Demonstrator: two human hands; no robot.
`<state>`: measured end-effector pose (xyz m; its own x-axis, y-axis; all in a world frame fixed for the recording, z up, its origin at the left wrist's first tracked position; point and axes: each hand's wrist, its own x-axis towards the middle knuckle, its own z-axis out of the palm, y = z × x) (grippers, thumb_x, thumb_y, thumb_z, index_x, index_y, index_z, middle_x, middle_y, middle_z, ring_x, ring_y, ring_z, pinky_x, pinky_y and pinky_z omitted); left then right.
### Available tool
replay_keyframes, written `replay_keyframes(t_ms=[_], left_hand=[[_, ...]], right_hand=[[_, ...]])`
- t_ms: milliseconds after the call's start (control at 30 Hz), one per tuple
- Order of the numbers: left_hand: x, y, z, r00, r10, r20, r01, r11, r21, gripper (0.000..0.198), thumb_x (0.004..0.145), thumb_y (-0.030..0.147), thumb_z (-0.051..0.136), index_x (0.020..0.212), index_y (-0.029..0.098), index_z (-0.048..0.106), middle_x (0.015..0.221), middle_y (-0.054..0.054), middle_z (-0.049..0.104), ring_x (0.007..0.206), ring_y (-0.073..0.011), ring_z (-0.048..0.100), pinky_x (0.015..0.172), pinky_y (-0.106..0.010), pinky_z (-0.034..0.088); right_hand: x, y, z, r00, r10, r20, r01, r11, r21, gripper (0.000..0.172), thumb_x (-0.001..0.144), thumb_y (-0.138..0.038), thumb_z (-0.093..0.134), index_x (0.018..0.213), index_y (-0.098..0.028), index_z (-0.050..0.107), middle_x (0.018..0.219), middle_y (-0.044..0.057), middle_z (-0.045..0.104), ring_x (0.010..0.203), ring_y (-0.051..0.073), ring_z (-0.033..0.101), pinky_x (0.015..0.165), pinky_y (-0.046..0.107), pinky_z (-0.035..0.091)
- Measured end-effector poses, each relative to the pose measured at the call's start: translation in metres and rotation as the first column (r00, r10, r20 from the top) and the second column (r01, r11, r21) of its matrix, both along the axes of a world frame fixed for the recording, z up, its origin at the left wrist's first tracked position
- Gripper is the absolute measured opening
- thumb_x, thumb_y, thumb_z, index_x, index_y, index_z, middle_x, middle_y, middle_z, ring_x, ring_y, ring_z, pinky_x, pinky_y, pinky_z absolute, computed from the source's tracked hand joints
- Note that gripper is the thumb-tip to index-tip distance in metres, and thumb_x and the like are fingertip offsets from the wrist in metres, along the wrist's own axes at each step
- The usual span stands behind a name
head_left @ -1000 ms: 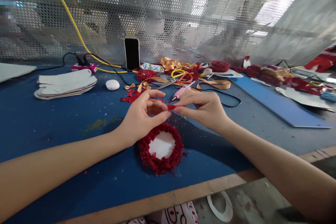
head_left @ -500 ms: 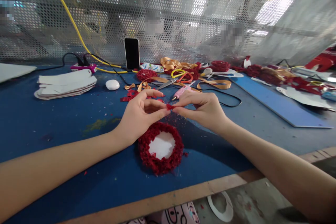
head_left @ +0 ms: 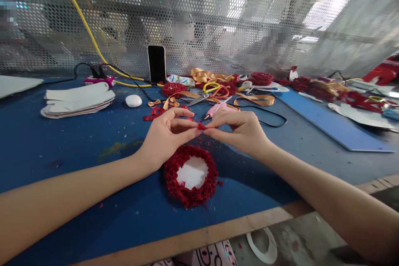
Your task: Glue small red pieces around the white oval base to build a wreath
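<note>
Between my fingertips is a small piece of red ribbon [head_left: 201,126], pinched from both sides. My left hand [head_left: 165,137] grips its left end with thumb and fingers. From the right, my right hand [head_left: 241,131] holds the other end between thumb and forefinger. Below them on the blue table lies a round wreath of ruffled dark red ribbon [head_left: 211,183] with a white disc [head_left: 192,172] in its centre. Just beyond my hands are a pink glue gun [head_left: 215,109], scissors with yellow and orange handles [head_left: 205,94], and red ribbon scraps [head_left: 153,114].
White card pieces [head_left: 77,99] are stacked at left, beside a white rounded object [head_left: 134,100]. A phone [head_left: 156,63] stands against the perforated metal screen [head_left: 124,16]. Gold ribbon [head_left: 254,99] and a black cord [head_left: 280,124] lie behind my hands. A blue board [head_left: 330,120] lies at right.
The red ribbon piece now stands up slightly more between my fingertips. Both hands keep nearly the same place, and the wreath has not moved.
</note>
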<state>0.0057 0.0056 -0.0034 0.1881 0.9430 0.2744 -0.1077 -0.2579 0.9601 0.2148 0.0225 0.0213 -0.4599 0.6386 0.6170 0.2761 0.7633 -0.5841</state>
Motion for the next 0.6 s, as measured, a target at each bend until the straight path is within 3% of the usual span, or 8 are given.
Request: replay_keyframes(t_ms=[600], left_hand=[[0.0,-0.0022,0.0024,1.0,0.025,-0.01,-0.025,1.0,0.011,0.047,0.069,0.035,0.087,0.104,0.018,0.06,0.086,-0.004,0.077,0.085,-0.0213,0.075,0.08,-0.032,0.059]], right_hand=[[0.0007,-0.0022,-0.0022,0.998,-0.024,0.056,0.023,0.999,0.024,0.007,0.084,-0.026,0.073,0.082,-0.019,0.076,0.078,0.004,0.074,0.073,0.016,0.066,0.07,0.031,0.052]])
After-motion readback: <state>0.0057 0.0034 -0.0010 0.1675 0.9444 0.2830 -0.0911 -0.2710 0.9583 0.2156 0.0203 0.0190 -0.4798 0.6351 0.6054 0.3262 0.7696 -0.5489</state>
